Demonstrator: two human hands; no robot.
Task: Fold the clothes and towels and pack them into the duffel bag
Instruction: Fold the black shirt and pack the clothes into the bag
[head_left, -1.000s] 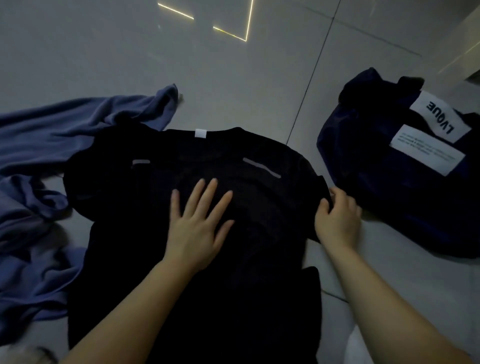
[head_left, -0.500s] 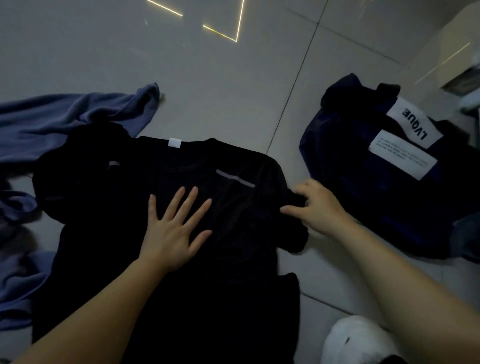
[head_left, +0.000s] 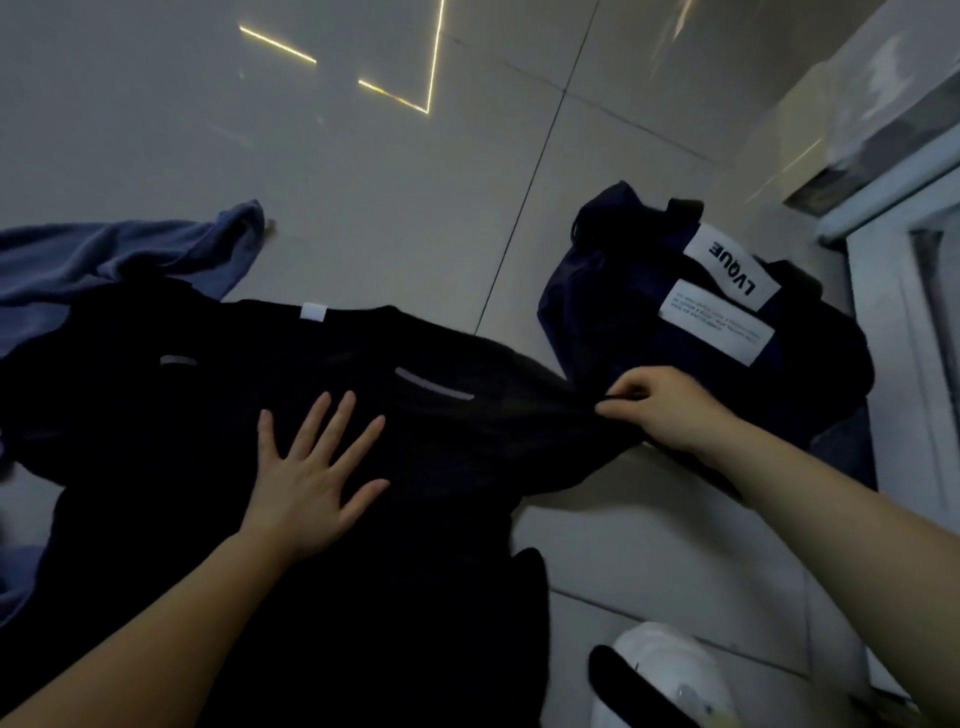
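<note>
Left hand (head_left: 311, 483) flat on black shirt (head_left: 415, 467), right hand (head_left: 660, 410) pinching its sleeve, bag (head_left: 649, 322) labelled LVQUE

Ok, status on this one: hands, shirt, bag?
Left hand flat on black shirt. Right hand pinching its sleeve. Duffel bag beside, nothing packed yet.

A dim room in a home. Clothes (head_left: 311, 415) lie on a glossy tiled floor (head_left: 363, 182). A white door frame (head_left: 924, 312) stands at the right.
</note>
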